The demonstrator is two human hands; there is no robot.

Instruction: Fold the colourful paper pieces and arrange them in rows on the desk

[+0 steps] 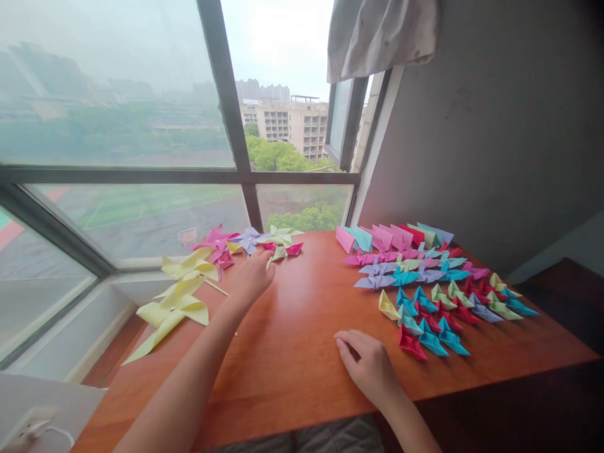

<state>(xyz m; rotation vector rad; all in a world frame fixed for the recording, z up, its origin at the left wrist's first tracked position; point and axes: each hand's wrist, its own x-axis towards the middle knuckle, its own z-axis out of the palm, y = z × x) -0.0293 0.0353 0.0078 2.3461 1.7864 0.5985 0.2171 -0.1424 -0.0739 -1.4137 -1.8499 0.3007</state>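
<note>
My left hand (252, 277) reaches over the far left of the wooden table (302, 352), fingers bent down and closed; what they hold, if anything, is hidden. Just beyond the fingertips are a pink paper boat (268, 246) and a light green paper boat (279, 253), with another pink boat (295, 249) to the right. A purple paper pinwheel (249, 240) and a pale green pinwheel (280, 236) lie behind them. Loosely curled, my right hand (370, 365) rests near the front edge, nothing visible in it, left of a red paper boat (411, 343).
Yellow pinwheels (174, 309) lie at the left edge, one overhanging it. Paper cranes (377, 275) and several colourful boats (453, 336) fill the right side, with folded paper planes (399, 237) behind. Windows (302, 179) border the far side; a wall (453, 126) stands right.
</note>
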